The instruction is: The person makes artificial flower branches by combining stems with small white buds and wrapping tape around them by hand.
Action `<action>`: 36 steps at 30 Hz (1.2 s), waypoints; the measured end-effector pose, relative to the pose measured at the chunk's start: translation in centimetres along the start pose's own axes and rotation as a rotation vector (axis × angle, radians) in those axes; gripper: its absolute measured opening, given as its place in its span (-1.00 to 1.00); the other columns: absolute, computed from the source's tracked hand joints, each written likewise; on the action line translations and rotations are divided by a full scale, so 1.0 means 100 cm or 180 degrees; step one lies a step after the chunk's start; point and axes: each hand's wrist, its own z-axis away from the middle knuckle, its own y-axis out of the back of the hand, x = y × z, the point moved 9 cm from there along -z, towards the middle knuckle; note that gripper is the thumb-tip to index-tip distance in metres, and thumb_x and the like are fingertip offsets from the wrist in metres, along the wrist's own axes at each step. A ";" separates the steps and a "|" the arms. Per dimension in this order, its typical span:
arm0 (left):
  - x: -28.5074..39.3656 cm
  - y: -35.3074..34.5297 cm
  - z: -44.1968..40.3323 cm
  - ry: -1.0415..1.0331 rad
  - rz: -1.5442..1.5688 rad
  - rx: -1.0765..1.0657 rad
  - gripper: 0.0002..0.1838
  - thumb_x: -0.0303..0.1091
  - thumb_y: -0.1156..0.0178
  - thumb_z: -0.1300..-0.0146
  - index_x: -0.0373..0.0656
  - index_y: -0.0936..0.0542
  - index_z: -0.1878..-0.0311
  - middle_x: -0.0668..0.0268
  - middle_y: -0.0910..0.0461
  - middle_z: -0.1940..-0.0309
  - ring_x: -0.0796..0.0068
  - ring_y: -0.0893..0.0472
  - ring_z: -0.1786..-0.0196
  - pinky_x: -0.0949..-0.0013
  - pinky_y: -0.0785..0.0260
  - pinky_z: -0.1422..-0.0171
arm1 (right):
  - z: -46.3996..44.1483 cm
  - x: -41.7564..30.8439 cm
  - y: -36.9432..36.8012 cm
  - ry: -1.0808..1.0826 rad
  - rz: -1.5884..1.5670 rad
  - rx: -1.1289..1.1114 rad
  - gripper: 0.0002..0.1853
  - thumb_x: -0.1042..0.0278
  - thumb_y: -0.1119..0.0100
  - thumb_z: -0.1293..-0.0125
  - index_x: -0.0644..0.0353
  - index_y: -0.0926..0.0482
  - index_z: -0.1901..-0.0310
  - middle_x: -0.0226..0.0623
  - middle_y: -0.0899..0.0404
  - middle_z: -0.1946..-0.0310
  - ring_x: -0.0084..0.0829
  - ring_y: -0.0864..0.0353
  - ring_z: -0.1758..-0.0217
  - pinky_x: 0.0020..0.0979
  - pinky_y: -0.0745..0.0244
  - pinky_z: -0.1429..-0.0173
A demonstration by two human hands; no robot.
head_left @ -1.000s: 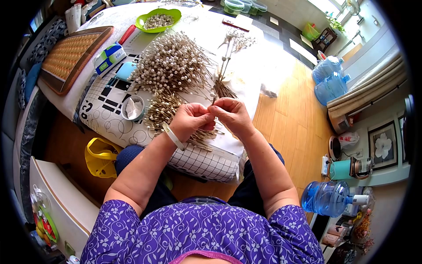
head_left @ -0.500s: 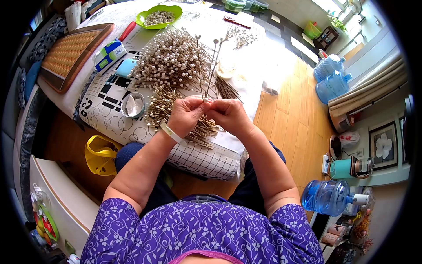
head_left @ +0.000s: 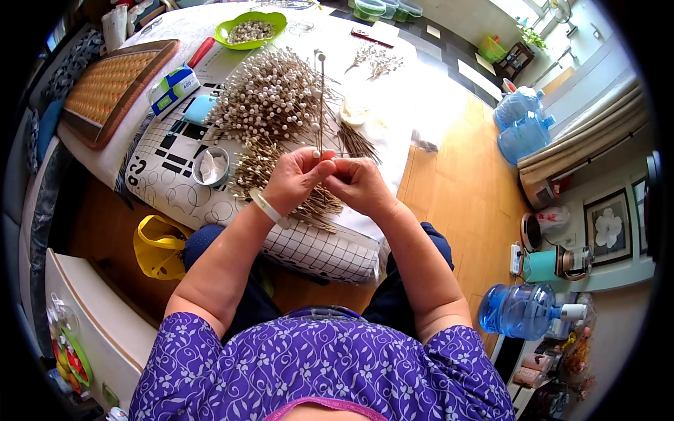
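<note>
My left hand (head_left: 298,179) is closed in a pinch on thin brown stems (head_left: 321,105) with pale round beads at their tips, which stand up from the fingers. Against it, my right hand (head_left: 359,184) is also closed, its fingertips meeting at the base of the stems; what it pinches is hidden. Beyond my hands lies a large heap of bead-tipped stems (head_left: 270,98). A second bundle with smaller pale tips (head_left: 260,168) lies beside and partly under my left hand. Some bare dark stems (head_left: 358,142) rest past my right hand.
A green bowl (head_left: 242,42) of beads stands at the table's far side. Nearer are a small cup with white tissue (head_left: 210,168), a tissue pack (head_left: 173,90), a light blue item (head_left: 200,109) and a white round piece (head_left: 354,112). A yellow bag (head_left: 158,247) is below the table.
The held stems have changed from leaning rightward to fanned out, and now stand nearly upright close together. Both hands have shifted slightly left and stay together.
</note>
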 end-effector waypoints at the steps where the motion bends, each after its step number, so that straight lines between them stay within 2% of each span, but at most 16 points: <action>1: -0.003 -0.004 0.001 -0.0073 -0.0229 -0.0192 -0.74 -0.37 -0.14 -0.22 -0.36 -0.54 0.10 0.30 -0.59 0.26 0.63 -0.52 0.21 0.59 -0.37 0.08 | 0.001 -0.002 0.001 0.0013 -0.0035 0.0013 -0.86 0.38 -0.18 -0.07 0.30 -0.54 0.46 -0.28 -0.35 0.77 -0.63 -0.21 0.70 -0.50 -0.24 0.57; 4: -0.006 -0.003 0.005 -0.0077 -0.0243 -0.0208 -0.76 -0.38 -0.13 -0.23 -0.37 -0.55 0.14 0.30 -0.60 0.27 0.63 -0.52 0.21 0.58 -0.38 0.08 | 0.007 -0.011 0.004 -0.0113 0.0193 0.0099 -0.85 0.35 -0.21 -0.07 0.27 -0.57 0.43 -0.26 -0.40 0.75 -0.61 -0.30 0.69 -0.49 -0.29 0.53; 5: -0.005 -0.001 0.007 -0.0074 -0.0302 -0.0054 -0.81 -0.41 -0.16 -0.20 -0.36 -0.58 0.22 0.32 -0.61 0.34 0.65 -0.53 0.27 0.60 -0.40 0.14 | 0.008 -0.014 0.004 -0.0106 0.0208 0.0084 -0.85 0.35 -0.21 -0.07 0.27 -0.57 0.43 -0.26 -0.40 0.75 -0.61 -0.30 0.69 -0.49 -0.29 0.53; 10: -0.004 0.007 0.006 0.0092 -0.0139 0.0104 -0.89 -0.44 -0.24 -0.12 -0.31 -0.58 0.38 0.37 -0.58 0.49 0.70 -0.51 0.41 0.62 -0.38 0.28 | 0.016 -0.017 0.001 -0.0286 0.0525 0.0076 -0.82 0.30 -0.27 -0.04 0.24 -0.59 0.39 -0.23 -0.51 0.66 -0.49 -0.48 0.63 -0.45 -0.38 0.44; 13: -0.018 0.010 0.005 0.0160 -0.0031 0.0076 -0.89 -0.45 -0.26 -0.11 -0.28 -0.56 0.42 0.39 -0.57 0.49 0.70 -0.50 0.42 0.63 -0.37 0.29 | 0.016 -0.011 -0.002 -0.0286 0.0569 0.0111 -0.81 0.29 -0.24 -0.06 0.25 -0.56 0.46 -0.20 -0.49 0.67 -0.41 -0.46 0.64 -0.42 -0.37 0.46; 15: -0.015 0.013 0.000 -0.0008 0.0083 0.0174 -0.83 -0.42 -0.35 -0.02 -0.25 -0.54 0.49 0.46 -0.51 0.58 0.76 -0.46 0.46 0.67 -0.34 0.36 | 0.014 -0.009 -0.001 -0.0292 0.0691 0.0159 -0.80 0.28 -0.23 -0.06 0.26 -0.54 0.49 -0.18 -0.48 0.68 -0.35 -0.47 0.64 -0.40 -0.36 0.47; 17: -0.013 0.012 0.000 -0.0013 -0.0106 0.0197 -0.86 -0.43 -0.32 -0.05 -0.27 -0.55 0.46 0.46 -0.51 0.56 0.75 -0.47 0.44 0.66 -0.34 0.34 | 0.014 -0.013 0.001 -0.0087 0.0720 0.0304 -0.80 0.29 -0.20 -0.07 0.26 -0.51 0.53 -0.14 -0.45 0.68 -0.24 -0.47 0.62 -0.34 -0.36 0.47; 19: -0.009 0.006 -0.001 -0.0020 -0.0297 0.0192 -0.88 -0.45 -0.29 -0.08 -0.30 -0.57 0.43 0.46 -0.51 0.54 0.74 -0.47 0.42 0.65 -0.35 0.32 | 0.011 -0.014 0.006 0.0031 0.0787 0.0298 -0.80 0.30 -0.20 -0.06 0.26 -0.51 0.53 -0.14 -0.45 0.68 -0.21 -0.47 0.61 -0.33 -0.36 0.47; 20: -0.006 -0.001 0.000 -0.0121 -0.0218 0.0121 -0.90 -0.48 -0.23 -0.12 -0.31 -0.57 0.34 0.41 -0.54 0.48 0.69 -0.50 0.37 0.62 -0.38 0.26 | 0.010 -0.016 0.008 0.0151 0.0866 0.0283 -0.81 0.31 -0.20 -0.06 0.25 -0.51 0.54 -0.14 -0.45 0.68 -0.18 -0.48 0.60 -0.31 -0.36 0.47; 21: -0.004 -0.005 0.001 -0.0218 -0.0135 0.0058 -0.89 -0.51 -0.18 -0.16 -0.33 -0.57 0.26 0.37 -0.58 0.42 0.65 -0.53 0.33 0.60 -0.41 0.19 | 0.010 -0.014 0.009 0.0140 0.0861 0.0288 -0.81 0.31 -0.20 -0.06 0.25 -0.51 0.54 -0.14 -0.45 0.68 -0.18 -0.48 0.60 -0.31 -0.36 0.47; 24: -0.009 0.001 -0.002 -0.0286 -0.0461 -0.0030 -0.84 -0.52 -0.14 -0.19 -0.35 -0.57 0.18 0.35 -0.59 0.40 0.61 -0.55 0.31 0.57 -0.42 0.15 | 0.010 -0.009 0.010 0.0146 0.0776 0.0349 -0.83 0.32 -0.20 -0.06 0.24 -0.52 0.53 -0.15 -0.45 0.67 -0.20 -0.48 0.59 -0.31 -0.36 0.46; 25: -0.014 0.005 -0.001 -0.0080 -0.0418 0.0073 -0.90 -0.52 -0.17 -0.16 -0.34 -0.57 0.26 0.34 -0.59 0.39 0.63 -0.54 0.32 0.58 -0.42 0.16 | 0.011 -0.007 0.011 0.0106 0.0653 0.0322 -0.83 0.32 -0.21 -0.06 0.24 -0.52 0.53 -0.15 -0.45 0.67 -0.19 -0.48 0.59 -0.31 -0.36 0.45; 29: -0.019 0.011 -0.004 0.0114 -0.0133 0.0021 -0.93 -0.53 -0.20 -0.13 -0.32 -0.57 0.32 0.33 -0.59 0.39 0.64 -0.54 0.32 0.59 -0.42 0.19 | 0.008 -0.003 0.008 -0.0147 0.0495 0.0095 -0.84 0.33 -0.19 -0.06 0.23 -0.54 0.52 -0.11 -0.45 0.66 -0.16 -0.47 0.59 -0.29 -0.36 0.45; 31: -0.018 0.012 -0.007 0.0115 -0.0078 0.0017 -0.90 -0.47 -0.25 -0.10 -0.32 -0.58 0.37 0.39 -0.57 0.49 0.68 -0.51 0.40 0.61 -0.40 0.26 | 0.006 -0.004 0.005 -0.0051 0.0495 0.0074 -0.85 0.34 -0.18 -0.06 0.23 -0.54 0.52 -0.10 -0.45 0.65 -0.16 -0.47 0.59 -0.29 -0.36 0.45; 35: -0.020 0.009 -0.008 0.0065 0.0106 -0.0168 -0.88 -0.46 -0.24 -0.12 -0.33 -0.59 0.33 0.37 -0.58 0.45 0.67 -0.52 0.38 0.62 -0.40 0.26 | 0.005 -0.007 0.003 -0.0068 0.0636 0.0041 -0.86 0.35 -0.15 -0.07 0.23 -0.54 0.51 -0.08 -0.45 0.64 -0.16 -0.47 0.58 -0.29 -0.36 0.45; 36: -0.011 0.002 -0.006 0.0080 0.0104 -0.0082 -0.88 -0.46 -0.22 -0.14 -0.32 -0.58 0.30 0.36 -0.59 0.40 0.68 -0.51 0.32 0.61 -0.39 0.21 | 0.005 -0.007 0.003 -0.0070 0.0635 0.0041 -0.86 0.35 -0.15 -0.07 0.23 -0.54 0.51 -0.08 -0.45 0.64 -0.16 -0.47 0.58 -0.29 -0.36 0.45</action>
